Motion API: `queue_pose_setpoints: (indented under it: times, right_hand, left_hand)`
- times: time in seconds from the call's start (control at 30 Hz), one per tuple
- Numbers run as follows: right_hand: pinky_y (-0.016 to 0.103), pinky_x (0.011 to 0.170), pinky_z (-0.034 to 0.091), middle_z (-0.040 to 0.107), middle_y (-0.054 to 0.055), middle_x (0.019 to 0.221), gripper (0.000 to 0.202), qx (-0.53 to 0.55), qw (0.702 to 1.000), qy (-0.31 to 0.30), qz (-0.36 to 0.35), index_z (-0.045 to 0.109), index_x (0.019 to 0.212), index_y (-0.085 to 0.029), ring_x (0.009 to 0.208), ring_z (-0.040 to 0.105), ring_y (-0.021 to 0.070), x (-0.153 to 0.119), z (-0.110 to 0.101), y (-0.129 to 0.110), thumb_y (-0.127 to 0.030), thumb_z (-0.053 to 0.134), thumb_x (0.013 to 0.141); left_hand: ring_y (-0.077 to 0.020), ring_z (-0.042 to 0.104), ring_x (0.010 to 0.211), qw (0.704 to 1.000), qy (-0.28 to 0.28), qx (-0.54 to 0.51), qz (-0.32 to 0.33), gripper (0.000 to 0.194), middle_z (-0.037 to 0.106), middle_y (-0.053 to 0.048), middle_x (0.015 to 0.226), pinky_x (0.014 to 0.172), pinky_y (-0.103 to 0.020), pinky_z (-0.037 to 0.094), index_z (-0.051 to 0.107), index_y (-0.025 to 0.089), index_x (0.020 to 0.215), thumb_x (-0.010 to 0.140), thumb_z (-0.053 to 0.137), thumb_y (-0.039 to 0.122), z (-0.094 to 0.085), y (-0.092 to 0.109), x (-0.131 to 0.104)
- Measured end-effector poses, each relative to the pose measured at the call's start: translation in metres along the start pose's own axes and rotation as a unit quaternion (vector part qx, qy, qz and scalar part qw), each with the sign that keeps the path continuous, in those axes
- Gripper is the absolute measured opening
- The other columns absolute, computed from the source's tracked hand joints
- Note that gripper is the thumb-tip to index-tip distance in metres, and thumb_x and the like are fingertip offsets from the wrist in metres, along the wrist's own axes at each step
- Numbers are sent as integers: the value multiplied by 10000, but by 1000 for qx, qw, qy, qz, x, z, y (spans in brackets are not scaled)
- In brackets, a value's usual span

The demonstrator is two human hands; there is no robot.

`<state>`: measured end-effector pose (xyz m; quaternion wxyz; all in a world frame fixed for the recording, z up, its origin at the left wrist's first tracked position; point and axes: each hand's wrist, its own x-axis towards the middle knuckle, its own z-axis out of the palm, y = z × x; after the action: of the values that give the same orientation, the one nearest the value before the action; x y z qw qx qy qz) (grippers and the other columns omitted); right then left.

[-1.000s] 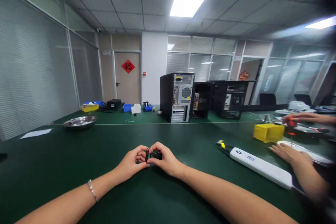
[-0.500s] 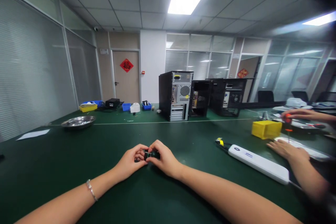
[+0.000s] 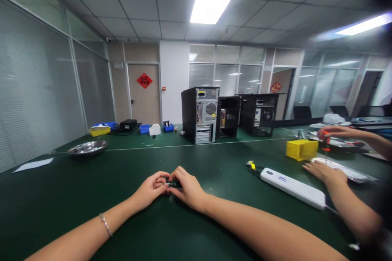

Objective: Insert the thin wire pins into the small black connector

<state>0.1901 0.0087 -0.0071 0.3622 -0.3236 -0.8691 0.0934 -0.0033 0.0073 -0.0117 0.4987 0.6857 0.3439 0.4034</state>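
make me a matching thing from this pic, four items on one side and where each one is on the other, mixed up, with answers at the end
Column one
1. small dark part
2. metal dish
3. long white bar
4. bracelet

Column two
A. around the left wrist
B. on the green table, off to the right of both hands
C. between the fingers of the left hand and the right hand
D. on the table, farther back and to the left of both hands

Right pairs: 1-C, 2-D, 3-B, 4-A
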Motion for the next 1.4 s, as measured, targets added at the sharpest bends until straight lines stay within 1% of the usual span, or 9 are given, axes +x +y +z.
queue_pose_setpoints:
  times: [0.23, 0.37, 0.53, 0.7, 0.83, 0.97, 1.1, 1.3, 1.4]
  right_hand:
    - [224, 672, 428, 535, 0, 961, 217, 12, 1000, 10, -1, 539, 969, -228, 782, 551, 130, 0, 0, 1, -225, 666, 793]
    - [233, 688, 435, 536, 4, 964, 226, 27, 1000, 7, -8, 549, 983, -228, 795, 550, 134, 0, -1, -1, -216, 666, 790]
    - [248, 718, 442, 537, 9, 923, 278, 83, 995, 45, -11, 532, 1058, -224, 817, 543, 141, 0, -2, 5, -192, 638, 803]
    - [269, 753, 443, 550, 10, 912, 270, 105, 992, 63, 14, 558, 1017, -213, 841, 541, 150, 2, 0, 15, -163, 663, 773]
    - [262, 741, 442, 550, 9, 894, 202, 116, 992, 47, -3, 572, 987, -210, 834, 543, 145, 1, -2, 13, -177, 637, 798]
    - [252, 740, 449, 544, 17, 931, 220, 110, 993, 26, -38, 565, 1013, -211, 830, 546, 138, 0, -4, 6, -181, 625, 803]
    - [243, 742, 447, 542, 19, 960, 226, 78, 996, 15, -38, 568, 1018, -218, 822, 548, 133, -2, -5, 2, -150, 591, 804]
    - [226, 734, 438, 534, 7, 985, 313, 52, 997, -14, -52, 543, 1014, -228, 830, 543, 127, -2, -8, 1, -75, 561, 742]
    - [226, 709, 436, 528, 6, 980, 327, 60, 997, -25, -51, 513, 1016, -228, 804, 535, 126, -2, -8, 2, -79, 560, 729]
  left_hand:
    - [-137, 609, 696, 1000, 8, -19, -20, 389, 619, 2, 767, 727, -290, 465, 572, 137, 1018, 722, 729, 334, -3, -4, 4]
    - [-133, 607, 682, 999, 10, -28, -13, 367, 639, -9, 766, 697, -275, 463, 589, 130, 994, 721, 730, 331, -4, -5, 5]
    - [-157, 636, 735, 999, 24, -37, -19, 418, 677, -49, 849, 725, -296, 482, 589, 123, 1035, 720, 730, 359, -4, -4, 4]
    - [-168, 662, 738, 998, 27, -31, -37, 453, 688, -72, 885, 736, -308, 495, 596, 111, 1032, 691, 756, 363, -3, 0, 3]
    - [-171, 660, 741, 999, 29, -28, -32, 426, 688, -62, 848, 712, -296, 493, 594, 119, 1015, 700, 754, 356, -3, 2, 2]
    - [-146, 639, 699, 998, 33, -40, -28, 423, 668, -15, 762, 704, -280, 484, 568, 138, 1002, 690, 766, 344, -2, 4, 2]
    - [-137, 634, 681, 998, 34, -47, -27, 422, 644, 17, 717, 703, -273, 481, 539, 157, 970, 670, 784, 325, -1, 3, 1]
    - [-132, 633, 669, 998, 29, -50, -27, 422, 629, 35, 706, 686, -265, 479, 518, 172, 949, 662, 791, 318, -2, -1, 2]
    - [-129, 624, 667, 998, 23, -45, -25, 413, 621, 36, 705, 686, -266, 479, 522, 170, 936, 663, 789, 325, -2, 1, 2]
